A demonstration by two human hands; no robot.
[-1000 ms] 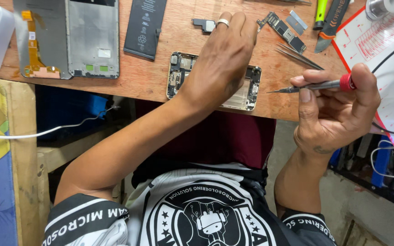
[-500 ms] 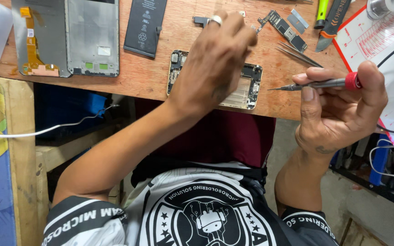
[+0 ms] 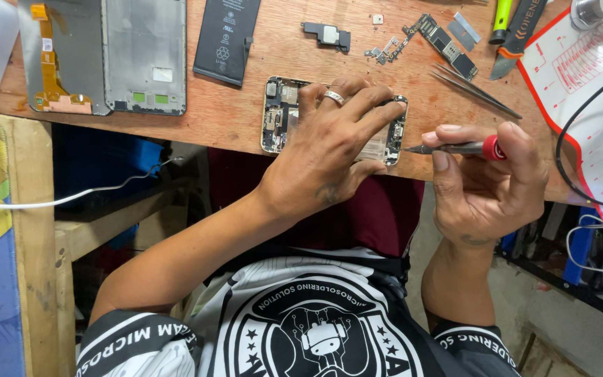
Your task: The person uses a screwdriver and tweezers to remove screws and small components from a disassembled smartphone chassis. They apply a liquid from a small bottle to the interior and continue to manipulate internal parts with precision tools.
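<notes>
Head view: looking straight down over a worn wooden workbench (image 3: 246,119), with the person's own two arms reaching up into the picture.
Left hand: the ringed left hand (image 3: 329,157) is lying spread and flat, fingers fanned wide, pressing on the opened gold-edged smartphone body (image 3: 277,115).
Phone: it is lying flat near the bench's front edge, circuit parts facing up, mostly covered by that hand; only its two ends are showing.
Right hand: the right hand (image 3: 490,185) is pinching a slim precision screwdriver with a red collar (image 3: 455,148), grip closed around it, tip pointing toward 9 o'clock and hovering just beside the phone's right end.
At 12 o'clock of the phone: a flat black rectangular battery (image 3: 226,38) is lying on the wood.
At 10 o'clock: a grey metal phone frame with an orange flex ribbon (image 3: 106,56) is resting face-up.
At 2 o'clock: thin steel tweezers (image 3: 474,89) are lying slanted, with small loose circuit boards (image 3: 441,42) above them.
At 3 o'clock: a white silicone repair mat with a red border (image 3: 581,105) is hanging over the bench edge.
</notes>
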